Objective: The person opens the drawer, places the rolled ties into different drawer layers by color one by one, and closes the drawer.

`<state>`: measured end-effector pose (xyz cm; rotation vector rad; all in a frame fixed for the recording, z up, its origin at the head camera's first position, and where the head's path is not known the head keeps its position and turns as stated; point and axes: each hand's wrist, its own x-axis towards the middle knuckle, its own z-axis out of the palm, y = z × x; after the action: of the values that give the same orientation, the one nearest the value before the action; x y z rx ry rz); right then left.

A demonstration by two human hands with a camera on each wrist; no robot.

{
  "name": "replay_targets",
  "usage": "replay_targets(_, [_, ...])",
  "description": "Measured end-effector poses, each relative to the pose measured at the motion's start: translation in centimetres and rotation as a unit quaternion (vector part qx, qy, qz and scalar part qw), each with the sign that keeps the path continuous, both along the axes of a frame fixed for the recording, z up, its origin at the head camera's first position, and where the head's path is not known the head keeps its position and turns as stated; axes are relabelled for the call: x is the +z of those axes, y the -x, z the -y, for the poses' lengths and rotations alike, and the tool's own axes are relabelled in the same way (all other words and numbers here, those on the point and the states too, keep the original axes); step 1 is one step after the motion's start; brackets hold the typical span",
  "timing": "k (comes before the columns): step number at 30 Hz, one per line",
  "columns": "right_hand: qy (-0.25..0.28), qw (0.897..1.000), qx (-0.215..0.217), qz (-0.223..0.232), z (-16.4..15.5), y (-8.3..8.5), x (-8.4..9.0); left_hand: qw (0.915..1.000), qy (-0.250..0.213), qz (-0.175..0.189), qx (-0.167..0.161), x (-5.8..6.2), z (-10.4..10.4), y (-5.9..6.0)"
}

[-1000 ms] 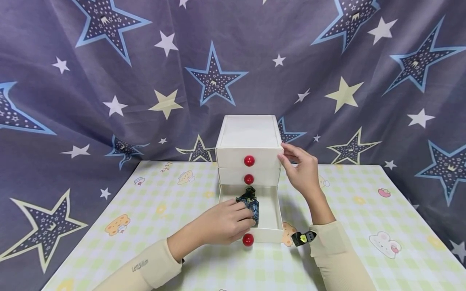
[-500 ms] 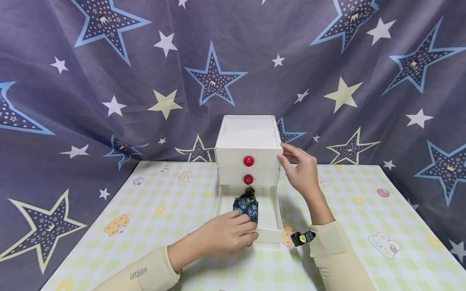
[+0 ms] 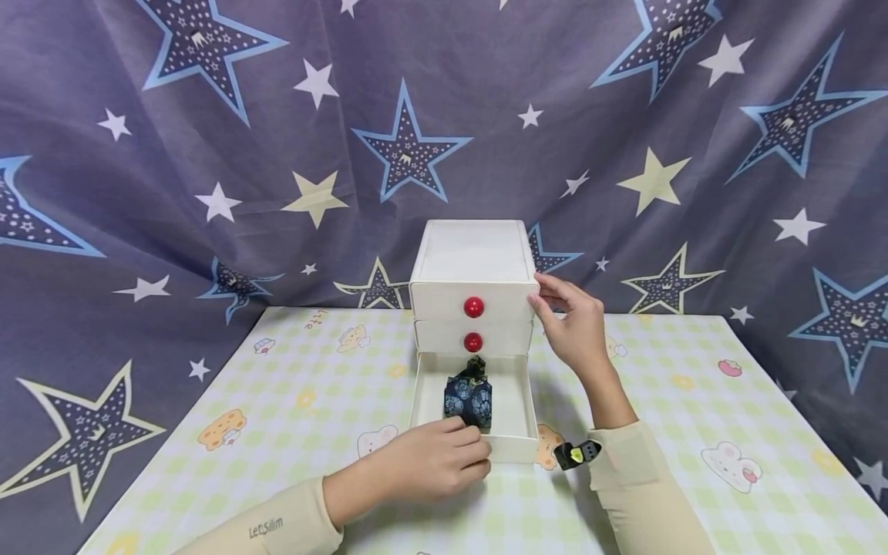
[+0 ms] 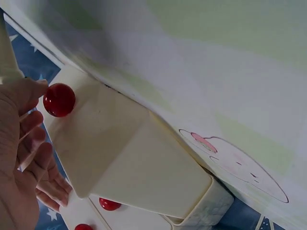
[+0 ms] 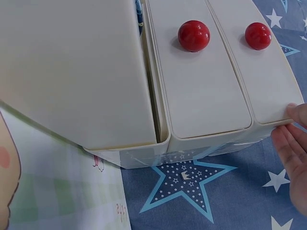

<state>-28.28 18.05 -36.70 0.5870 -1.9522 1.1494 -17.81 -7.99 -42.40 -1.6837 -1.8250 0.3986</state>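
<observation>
A white three-drawer cabinet point(image 3: 472, 254) stands mid-table, and its bottom drawer point(image 3: 516, 401) is pulled out. A dark blue patterned item point(image 3: 469, 401) lies inside that drawer, free of both hands. My left hand point(image 3: 475, 459) sits at the drawer's front and hides its red knob in the head view. In the left wrist view, thumb and fingers close around that knob point(image 4: 59, 99). My right hand point(image 3: 548, 297) grips the cabinet's upper right front corner beside the top drawer. Its fingertips point(image 5: 292, 139) touch that corner in the right wrist view. The top knob point(image 5: 258, 36) and middle knob point(image 5: 194, 35) show on shut drawers.
The table point(image 3: 312, 385) has a pale green checked cover with cartoon animals. A dark star-patterned cloth point(image 3: 208, 154) hangs close behind the cabinet. A small black device point(image 3: 576, 453) is strapped at my right wrist.
My left hand let go of the dark blue item and drew back to the drawer's front, covering the red knob. The item stays in the drawer. My right hand has not moved.
</observation>
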Motion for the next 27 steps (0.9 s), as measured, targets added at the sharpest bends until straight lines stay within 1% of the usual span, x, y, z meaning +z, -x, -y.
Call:
replay_targets(3, [0.001, 1.0, -0.002, 0.001, -0.03, -0.03, -0.01, 0.9997, 0.011, -0.021, -0.001, -0.15, -0.09, -0.06])
replay_targets(7, [-0.001, 1.0, -0.005, 0.003, -0.03, -0.03, -0.03, 0.9986, 0.019, -0.047, -0.013, -0.47, -0.22, 0.0])
replay_targets(11, [-0.003, 1.0, -0.008, 0.003, 0.02, -0.05, 0.02, 0.9982, 0.024, -0.053, -0.016, -0.7, -0.26, -0.12])
replay_targets(23, [-0.003, 1.0, -0.008, 0.0, 0.0, -0.14, 0.09, 0.9966, 0.051, -0.064, 0.012, -0.62, -0.4, -0.45])
replay_targets(27, [-0.004, 1.0, -0.01, 0.0, 0.01, -0.15, 0.09, 0.9959, 0.051, -0.074, 0.01, -0.71, -0.48, -0.4])
